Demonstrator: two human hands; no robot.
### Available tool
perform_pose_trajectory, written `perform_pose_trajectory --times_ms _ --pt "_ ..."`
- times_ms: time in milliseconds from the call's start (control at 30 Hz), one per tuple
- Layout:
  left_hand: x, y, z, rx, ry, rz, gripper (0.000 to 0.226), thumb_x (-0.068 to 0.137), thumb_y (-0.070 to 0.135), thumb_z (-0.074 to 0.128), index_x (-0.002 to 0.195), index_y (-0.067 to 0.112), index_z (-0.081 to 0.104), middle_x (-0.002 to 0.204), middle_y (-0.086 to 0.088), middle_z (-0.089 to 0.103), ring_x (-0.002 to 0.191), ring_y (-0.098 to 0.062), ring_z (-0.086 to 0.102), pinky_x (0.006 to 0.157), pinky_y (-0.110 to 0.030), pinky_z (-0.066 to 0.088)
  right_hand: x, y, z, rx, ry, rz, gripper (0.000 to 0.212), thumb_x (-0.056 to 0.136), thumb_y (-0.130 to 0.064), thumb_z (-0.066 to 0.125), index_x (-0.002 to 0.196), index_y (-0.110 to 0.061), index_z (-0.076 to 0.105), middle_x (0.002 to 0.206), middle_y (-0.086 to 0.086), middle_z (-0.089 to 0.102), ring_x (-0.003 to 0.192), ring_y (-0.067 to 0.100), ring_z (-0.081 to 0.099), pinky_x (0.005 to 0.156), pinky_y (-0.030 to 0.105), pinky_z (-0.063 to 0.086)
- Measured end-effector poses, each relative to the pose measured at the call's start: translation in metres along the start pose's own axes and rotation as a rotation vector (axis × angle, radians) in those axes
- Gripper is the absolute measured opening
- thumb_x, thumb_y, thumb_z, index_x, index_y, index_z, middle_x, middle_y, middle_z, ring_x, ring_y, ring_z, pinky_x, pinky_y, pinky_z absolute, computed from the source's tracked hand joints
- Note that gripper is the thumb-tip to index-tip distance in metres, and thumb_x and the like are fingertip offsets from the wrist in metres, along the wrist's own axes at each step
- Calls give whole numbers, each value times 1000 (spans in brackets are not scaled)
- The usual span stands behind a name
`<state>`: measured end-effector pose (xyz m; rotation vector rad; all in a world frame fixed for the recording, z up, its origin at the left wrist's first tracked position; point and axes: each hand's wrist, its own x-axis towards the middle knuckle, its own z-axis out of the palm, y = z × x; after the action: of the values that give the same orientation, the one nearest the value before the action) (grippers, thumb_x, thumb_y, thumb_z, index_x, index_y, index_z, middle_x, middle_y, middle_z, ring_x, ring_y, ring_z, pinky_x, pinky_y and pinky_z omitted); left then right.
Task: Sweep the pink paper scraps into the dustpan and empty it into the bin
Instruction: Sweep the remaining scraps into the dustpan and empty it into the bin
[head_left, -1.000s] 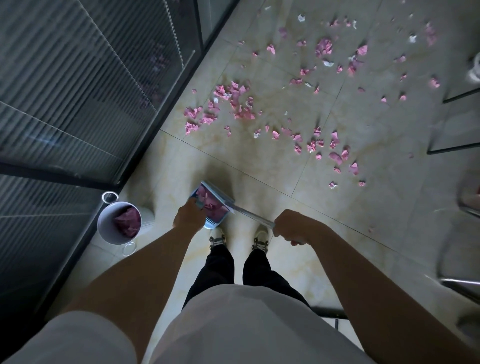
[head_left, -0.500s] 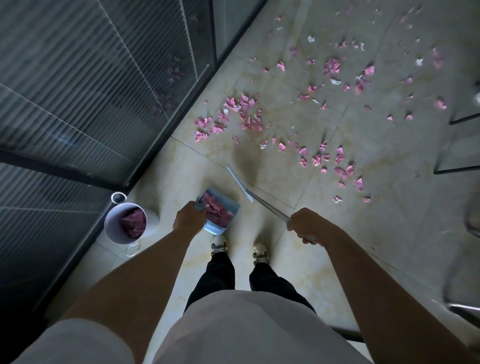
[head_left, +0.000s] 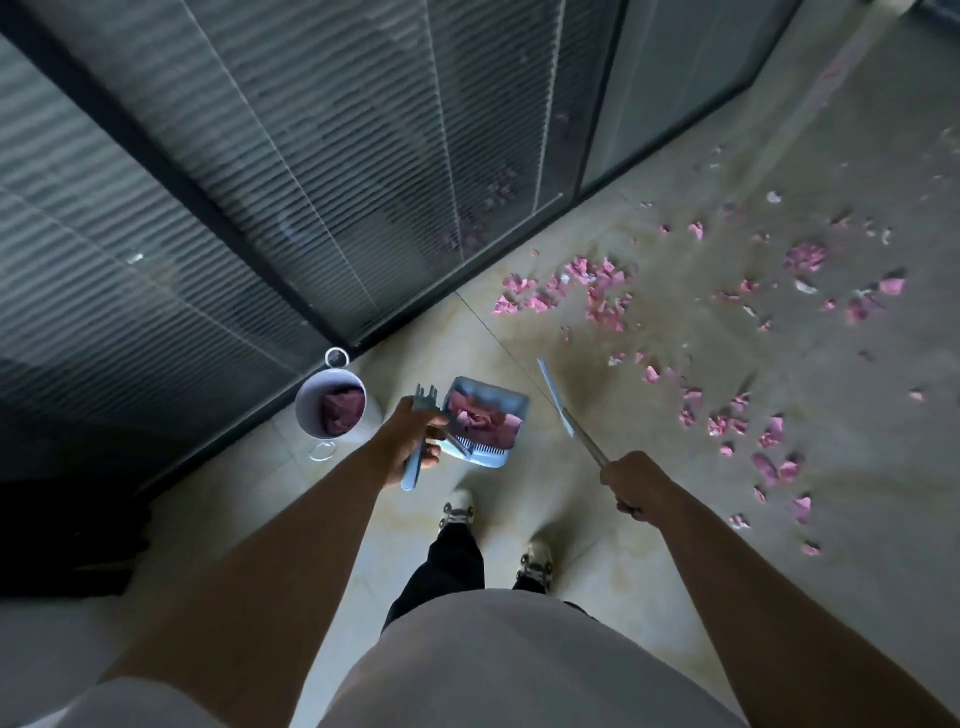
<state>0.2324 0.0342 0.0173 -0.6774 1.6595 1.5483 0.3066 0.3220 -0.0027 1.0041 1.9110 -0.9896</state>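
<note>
Lifted off the floor now, the dustpan (head_left: 485, 421) swings toward the bin (head_left: 332, 410), left hand (head_left: 413, 441) gripping its handle; right hand (head_left: 636, 486) clutches the broom (head_left: 563, 410) stick, arm outstretched.

Bare tile floor (head_left: 519, 525) lies open between the dustpan (head_left: 488, 421) and the bin (head_left: 332, 410), which stands hard against the glass wall (head_left: 260, 208), so that side is blocked. Pink scraps (head_left: 597, 291) litter the floor to the right; the broom (head_left: 563, 405) slants across between them and the dustpan.
</note>
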Motion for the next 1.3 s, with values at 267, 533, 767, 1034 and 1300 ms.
perform_pose_trajectory --times_ms 267,533,767,1034,1300 --pt "-61 19 -13 -497 111 178 17 91 16 48 74 14 46 61 -6 60 38 -10 36 43 -20 27 -12 -11 24 -145 -34 -128 8 93 -13 45 91 -7 50 65 4 47 51 15 44 46 22 39" --pt "-98 19 -59 -586 145 308 35 87 36 50 63 16 35 45 -1 35 33 -14 26 37 -20 22 -29 -50 64 -71 -48 -148 17 87 -3 46 71 -6 50 57 11 43 38 15 40 36 10 24" --pt "-142 15 -94 -518 320 377 46 94 43 45 59 13 44 44 -4 40 34 -15 28 38 -22 21 -50 -79 110 -73 -64 -152 12 89 -9 46 81 -6 54 61 8 46 44 14 40 39 10 22" --pt "-168 -5 -112 -290 415 460 27 100 34 44 84 12 48 48 -5 39 31 -12 27 33 -17 20 -61 -94 150 -155 -94 -206 14 87 -4 45 93 -3 57 62 9 47 46 16 44 40 14 21" --pt "-138 -46 -96 261 538 352 38 93 50 48 120 23 50 71 -13 60 54 -27 56 47 -26 44 -63 -94 162 -220 -115 -199 17 88 -4 44 101 -1 55 65 8 47 43 15 42 37 13 20"
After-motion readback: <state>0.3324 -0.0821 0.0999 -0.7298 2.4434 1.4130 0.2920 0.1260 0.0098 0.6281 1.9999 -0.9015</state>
